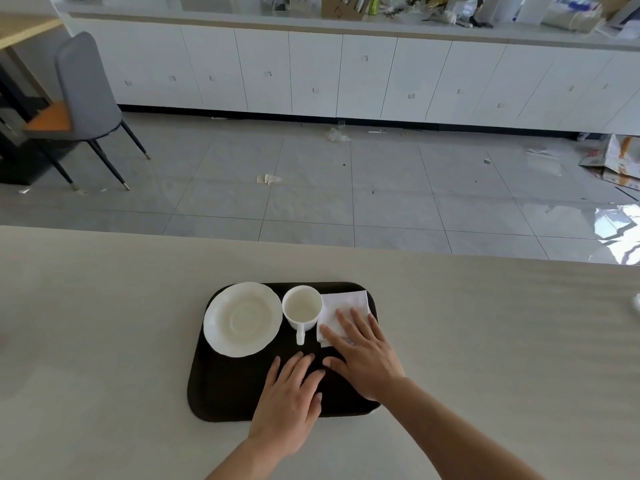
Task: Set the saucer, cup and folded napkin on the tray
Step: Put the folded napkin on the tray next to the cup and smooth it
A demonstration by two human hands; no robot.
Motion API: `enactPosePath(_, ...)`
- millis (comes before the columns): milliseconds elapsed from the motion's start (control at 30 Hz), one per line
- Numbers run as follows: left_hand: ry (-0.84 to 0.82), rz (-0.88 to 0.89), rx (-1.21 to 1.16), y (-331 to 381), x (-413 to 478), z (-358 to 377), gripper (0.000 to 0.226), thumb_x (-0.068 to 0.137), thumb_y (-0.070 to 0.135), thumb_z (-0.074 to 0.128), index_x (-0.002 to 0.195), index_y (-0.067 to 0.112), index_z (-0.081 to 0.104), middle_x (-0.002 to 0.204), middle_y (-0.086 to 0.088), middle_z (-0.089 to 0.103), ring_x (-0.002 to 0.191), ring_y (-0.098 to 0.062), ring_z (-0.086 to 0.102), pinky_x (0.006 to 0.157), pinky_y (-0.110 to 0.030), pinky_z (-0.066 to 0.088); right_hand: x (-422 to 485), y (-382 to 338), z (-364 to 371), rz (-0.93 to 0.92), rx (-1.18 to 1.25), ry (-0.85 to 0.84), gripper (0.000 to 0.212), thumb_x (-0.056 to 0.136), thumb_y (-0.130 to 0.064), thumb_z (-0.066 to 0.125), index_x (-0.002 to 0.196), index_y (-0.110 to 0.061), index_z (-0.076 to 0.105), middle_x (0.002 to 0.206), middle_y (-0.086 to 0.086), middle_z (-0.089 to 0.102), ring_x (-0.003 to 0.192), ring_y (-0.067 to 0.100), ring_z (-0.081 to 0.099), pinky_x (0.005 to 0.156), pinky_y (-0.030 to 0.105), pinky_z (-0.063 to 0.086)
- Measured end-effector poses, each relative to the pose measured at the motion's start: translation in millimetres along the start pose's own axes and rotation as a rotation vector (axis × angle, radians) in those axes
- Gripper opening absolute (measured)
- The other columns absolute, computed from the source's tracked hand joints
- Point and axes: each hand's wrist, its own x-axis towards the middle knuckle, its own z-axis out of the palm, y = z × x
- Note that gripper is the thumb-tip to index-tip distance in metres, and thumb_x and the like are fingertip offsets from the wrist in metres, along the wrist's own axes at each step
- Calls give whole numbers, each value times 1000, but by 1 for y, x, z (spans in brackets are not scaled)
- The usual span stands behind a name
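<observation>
Pale tabletop [104, 323]: right hand [363, 355] lay flat, pressing the white folded napkin [346, 303] onto the dark rectangular tray [225, 386]; left hand [291, 400] rested open. Next, probably withdraw.

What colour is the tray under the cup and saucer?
Very dark brown, almost black, and plain. The tray shows clearly in the head view.

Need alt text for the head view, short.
A dark tray on a pale table holds a saucer, cup and napkin. The right hand presses the napkin; the left hand lies flat on the tray.
</observation>
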Motion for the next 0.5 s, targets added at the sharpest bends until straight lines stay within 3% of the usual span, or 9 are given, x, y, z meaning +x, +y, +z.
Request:
enactPosePath(100, 60, -58, -43, -5, -10, -5, 33, 89, 33, 55, 120, 26, 61, 129, 0, 60, 126, -18, 53, 108, -47, 41, 1, -8, -8, 24, 43, 132, 62, 97, -61, 36, 149, -27, 40, 162, 4, 31, 153, 26, 13, 125, 46, 5)
enactPosePath(200, 95, -118, -50, -9, -21, -9, 37, 91, 35, 42, 119, 23, 64, 127, 0, 62, 124, -17, 54, 108, -41, 41, 6, -26, -18, 82, 167, 288, 67, 92, -64, 47, 140, -17, 52, 144, 2, 56, 140, 23, 42, 120, 41, 27)
enactPosePath(267, 98, -119, -37, -11, -26, -11, 38, 92, 36, 40, 117, 23, 65, 129, -1, 61, 127, -19, 52, 109, -42, 40, 10, -44, -26, 146, 292, 313, 81, 84, -74, 46, 141, -16, 49, 139, -1, 59, 132, 21, 48, 111, 37, 38)
enactPosePath(367, 79, -111, -24, -10, -28, -12, 37, 90, 36, 42, 113, 23, 68, 128, -2, 62, 126, -20, 54, 108, -43, 40, 20, -64, -32, 264, 462, 242, 100, 75, -80, 53, 149, -15, 33, 140, 0, 56, 131, 22, 45, 105, 37, 44)
enactPosePath(500, 69, -112, -54, -14, -27, -12, 28, 89, 32, 59, 116, 25, 66, 130, -1, 60, 127, -20, 52, 110, -42, 39, 30, -68, -32, 314, 486, 200, 94, 80, -64, 68, 149, -15, 29, 140, 2, 55, 131, 22, 43, 105, 36, 43)
